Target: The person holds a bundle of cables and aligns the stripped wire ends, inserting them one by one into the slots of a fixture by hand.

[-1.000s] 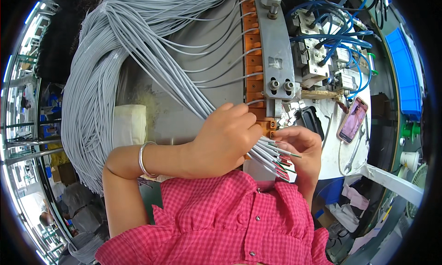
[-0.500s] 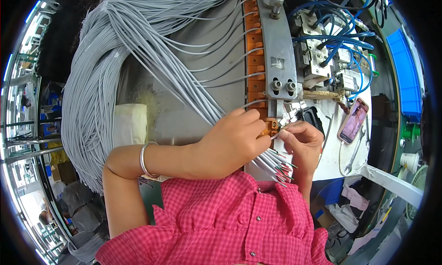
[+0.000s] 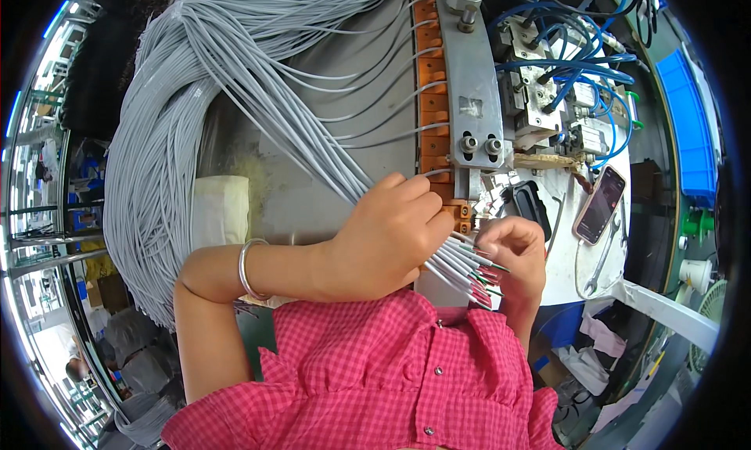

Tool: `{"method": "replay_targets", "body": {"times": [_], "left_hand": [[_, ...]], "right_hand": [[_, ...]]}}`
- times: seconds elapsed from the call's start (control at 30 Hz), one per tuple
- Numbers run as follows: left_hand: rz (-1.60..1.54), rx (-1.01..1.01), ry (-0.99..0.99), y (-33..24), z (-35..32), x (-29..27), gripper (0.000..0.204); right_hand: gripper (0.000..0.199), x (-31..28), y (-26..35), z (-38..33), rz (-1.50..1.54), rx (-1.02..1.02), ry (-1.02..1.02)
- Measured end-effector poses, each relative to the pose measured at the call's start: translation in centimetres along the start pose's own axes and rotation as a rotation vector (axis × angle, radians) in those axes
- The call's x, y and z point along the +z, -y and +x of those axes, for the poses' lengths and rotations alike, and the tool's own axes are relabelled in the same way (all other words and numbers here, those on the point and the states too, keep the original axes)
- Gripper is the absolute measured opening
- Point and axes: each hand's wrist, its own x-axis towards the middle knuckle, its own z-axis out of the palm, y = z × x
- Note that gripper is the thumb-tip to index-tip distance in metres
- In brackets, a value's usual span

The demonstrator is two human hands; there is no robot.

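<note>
My left hand [image 3: 395, 235] is closed round a bundle of thin grey cables [image 3: 328, 164], just left of the orange holder blocks [image 3: 461, 215]. The cable ends [image 3: 461, 264] fan out below that hand, their stripped tips showing red, green and white wires. My right hand [image 3: 516, 250] is at the right side of these ends, thumb and fingers bent together at the tip of a cable; the exact contact is partly hidden. Along the row of orange blocks, single grey cables [image 3: 391, 137] lead in from the left. A metal plate [image 3: 473, 98] stands along the row's right side.
A big heap of grey cables [image 3: 156, 153] hangs over the left of the metal table. On the right are pneumatic valves [image 3: 536, 82] with blue hoses, a black plastic part [image 3: 532, 203], a phone [image 3: 600, 203], a wrench [image 3: 601, 262] and a white frame bar [image 3: 665, 313].
My right hand has come down from the orange block to the cable ends. My left hand has shifted slightly down and left with the bundle. The phone's screen has turned darker.
</note>
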Motion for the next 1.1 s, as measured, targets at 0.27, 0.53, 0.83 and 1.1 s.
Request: {"method": "replay_targets", "body": {"times": [0.27, 0.53, 0.83, 1.1], "left_hand": [[-0.003, -0.025, -0.036, 0.2, -0.3, 0.3, 0.018], [-0.005, -0.029, 0.004, 0.0, -0.2, -0.2, 0.017], [0.004, -0.026, 0.021, 0.2, -0.4, 0.5, 0.021], [0.056, 0.034, -0.061, 0.1, -0.1, 0.7, 0.023]], "right_hand": [[0.007, 2.0, 1.1, -0.3, -0.388, -0.033, -0.33], [0.009, 0.2, 0.6, 0.2, 0.053, 0.187, 0.082], [0.007, 1.1, 0.8, -0.1, -0.309, 0.073, -0.288], [0.007, 0.2, -0.8, 0.9, -0.363, 0.029, -0.339]]}}
